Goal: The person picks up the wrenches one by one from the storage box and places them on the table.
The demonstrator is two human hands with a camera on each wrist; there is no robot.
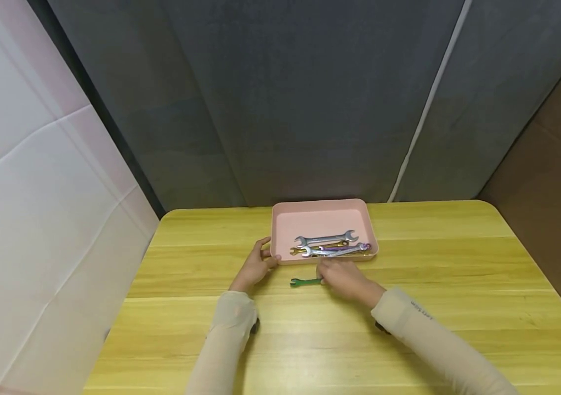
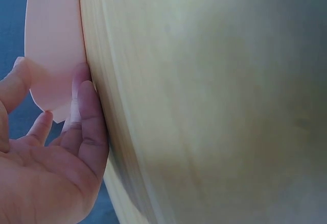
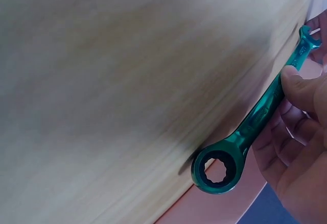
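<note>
A pink tray [image 1: 321,216] sits at the far middle of the yellow wooden table [image 1: 458,307]. In it lie a silver wrench [image 1: 326,239], a gold one [image 1: 300,250] and a purple-tinted one [image 1: 344,249]. My left hand [image 1: 269,255] grips the tray's near left corner [image 2: 51,60], thumb [image 2: 15,81] on one side and fingers [image 2: 84,101] on the other. Just in front of the tray, my right hand [image 1: 322,278] pinches the shaft of a green ratchet wrench [image 1: 304,282]. Its ring end [image 3: 217,172] points left, low over the table. My thumb [image 3: 301,89] lies on the shaft.
Grey fabric panels [image 1: 310,99] close off the back of the table. A white wall [image 1: 28,192] stands to the left and a brown panel [image 1: 556,181] to the right. Bare tabletop [image 2: 214,106] spreads on both sides of the tray.
</note>
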